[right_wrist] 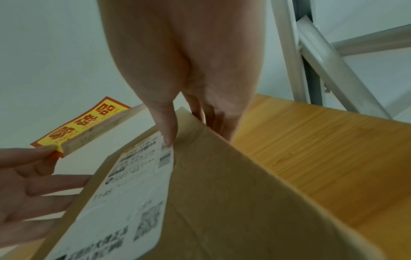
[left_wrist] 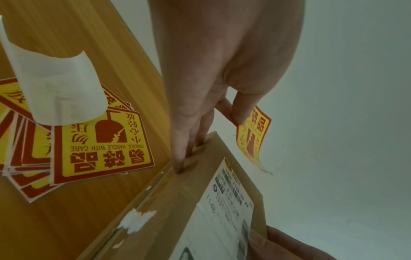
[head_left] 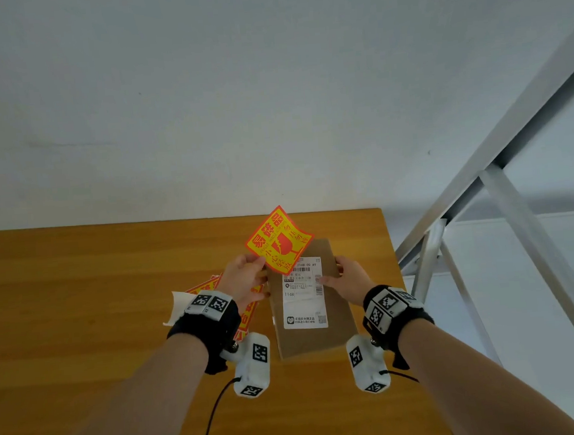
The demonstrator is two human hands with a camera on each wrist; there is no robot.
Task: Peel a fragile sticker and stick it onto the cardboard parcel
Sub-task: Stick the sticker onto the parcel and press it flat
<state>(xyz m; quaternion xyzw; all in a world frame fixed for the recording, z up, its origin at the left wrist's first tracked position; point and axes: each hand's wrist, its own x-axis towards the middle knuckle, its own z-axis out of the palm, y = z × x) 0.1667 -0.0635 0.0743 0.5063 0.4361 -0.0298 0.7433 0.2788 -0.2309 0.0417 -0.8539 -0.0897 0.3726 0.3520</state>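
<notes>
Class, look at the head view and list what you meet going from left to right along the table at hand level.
Curled white backing paper → left hand → cardboard parcel → right hand → metal frame.

One brown cardboard parcel [head_left: 311, 304], one peeled yellow-and-red fragile sticker [head_left: 279, 240], one curled white backing sheet [left_wrist: 55, 88], two hands [head_left: 246, 279], and a stack of unpeeled stickers [left_wrist: 73, 149] of uncertain number.

We can read "FRAGILE HANDLE WITH CARE" on the top sticker of the pile [left_wrist: 102, 146] (upside down to us), and "T148" on the parcel's shipping label [head_left: 303, 293].
</notes>
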